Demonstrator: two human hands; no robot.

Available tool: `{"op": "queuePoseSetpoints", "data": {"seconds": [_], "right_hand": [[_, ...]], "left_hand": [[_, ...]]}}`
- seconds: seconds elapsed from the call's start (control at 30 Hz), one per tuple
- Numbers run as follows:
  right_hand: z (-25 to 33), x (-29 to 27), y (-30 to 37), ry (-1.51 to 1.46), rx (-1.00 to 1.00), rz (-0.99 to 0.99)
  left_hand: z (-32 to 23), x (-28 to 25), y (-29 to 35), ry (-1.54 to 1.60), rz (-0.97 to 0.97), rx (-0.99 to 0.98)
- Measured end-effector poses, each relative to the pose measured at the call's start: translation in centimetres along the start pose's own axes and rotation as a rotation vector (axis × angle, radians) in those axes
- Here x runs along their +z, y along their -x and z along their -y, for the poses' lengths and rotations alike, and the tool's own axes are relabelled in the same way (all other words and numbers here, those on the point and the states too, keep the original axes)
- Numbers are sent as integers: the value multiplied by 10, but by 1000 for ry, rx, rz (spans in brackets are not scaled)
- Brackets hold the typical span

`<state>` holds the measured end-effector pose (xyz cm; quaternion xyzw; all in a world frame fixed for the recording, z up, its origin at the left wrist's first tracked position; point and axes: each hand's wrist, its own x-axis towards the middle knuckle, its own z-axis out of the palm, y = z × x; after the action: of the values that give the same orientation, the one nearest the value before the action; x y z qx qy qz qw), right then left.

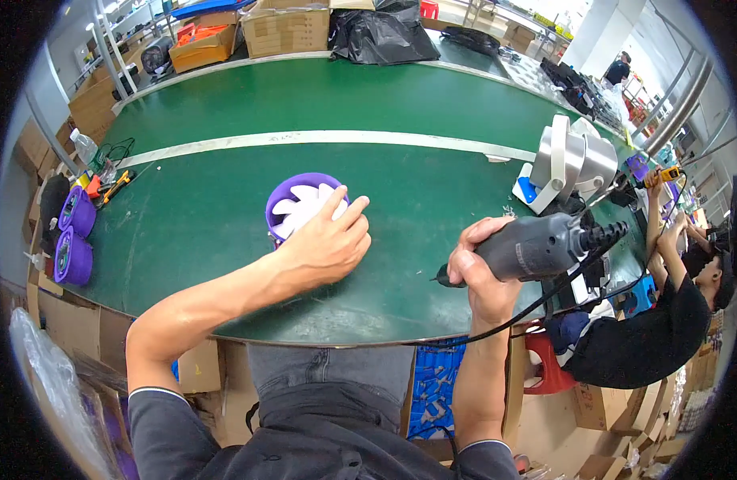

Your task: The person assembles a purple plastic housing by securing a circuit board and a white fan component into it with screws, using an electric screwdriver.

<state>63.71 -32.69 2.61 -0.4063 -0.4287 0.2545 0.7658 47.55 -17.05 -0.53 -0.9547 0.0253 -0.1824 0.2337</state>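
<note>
On the green worktop sits a round fan with a purple ring housing and white blades (298,210). My left hand (328,234) holds it from its right side, fingers laid over the rim and blades; the thumb is hidden. My right hand (488,272) is wrapped round a dark grey corded electric screwdriver (528,248). Its bit points left, apart from the fan, and its black cable (496,330) loops down past my wrist.
Two purple fan housings (74,256), a clear bottle (84,147) and pliers (116,186) lie at the left edge. Silver round housings (572,164) stand at the right. Beyond them a co-worker (648,328) sits. Boxes (286,32) and black plastic (380,34) line the back.
</note>
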Motion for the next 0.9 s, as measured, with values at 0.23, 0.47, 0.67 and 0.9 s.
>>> {"op": "queuePoseSetpoints", "data": {"seconds": [0.23,0.47,0.67,0.9], "right_hand": [[2,0,0,18,11,2],[1,0,0,8,16,30],[0,7,-1,57,21,95],[3,-13,7,27,38,40]], "left_hand": [[-4,6,3,-38,68,-20],[3,10,-4,14,-50,-117],[5,-9,-16,197,-201,-160],[21,22,-56,486,-175,-256]]}}
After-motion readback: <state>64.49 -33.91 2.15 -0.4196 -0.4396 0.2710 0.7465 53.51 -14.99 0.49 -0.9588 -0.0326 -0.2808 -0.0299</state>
